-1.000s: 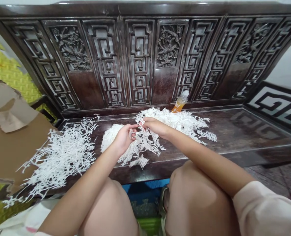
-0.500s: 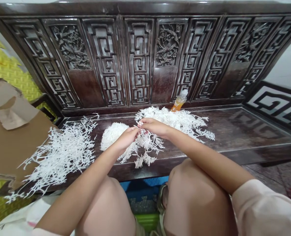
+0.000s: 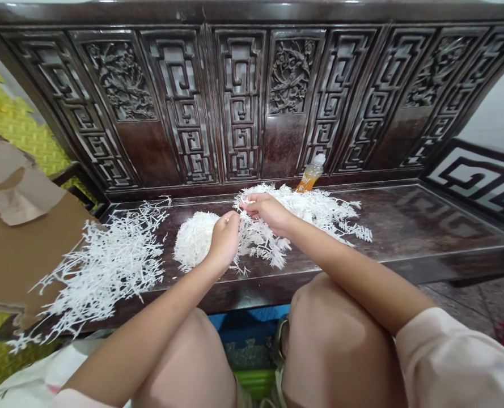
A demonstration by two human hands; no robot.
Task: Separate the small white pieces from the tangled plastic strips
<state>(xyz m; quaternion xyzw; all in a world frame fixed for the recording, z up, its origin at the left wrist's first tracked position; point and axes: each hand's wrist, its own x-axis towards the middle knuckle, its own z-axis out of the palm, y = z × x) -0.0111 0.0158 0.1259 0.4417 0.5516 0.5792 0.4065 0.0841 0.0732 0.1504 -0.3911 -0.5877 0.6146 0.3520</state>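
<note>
Three piles of white branching pieces lie on the dark wooden bench [image 3: 400, 226]: a spiky, loose pile [image 3: 111, 266] at the left, a compact pile [image 3: 194, 241] at the middle, and a leafy pile [image 3: 324, 209] at the right. My left hand [image 3: 226, 235] is closed beside the compact pile, its fingers around part of a white branched piece [image 3: 262, 241]. Just right of it, my right hand [image 3: 262, 208] pinches the top of this white piece. The piece hangs below both hands, in front of the leafy pile.
A bottle of orange drink [image 3: 310, 174] leans at the carved backrest [image 3: 283, 141] behind the leafy pile. Torn cardboard [image 3: 30, 243] lies at the left, over yellow matting [image 3: 5, 107]. An armrest [image 3: 477, 181] closes the bench's right end. My knees are at the front edge.
My left hand has turned more upright and moved slightly left and up. My right hand has risen a little, away from the left. The hanging white piece has shifted up and right.
</note>
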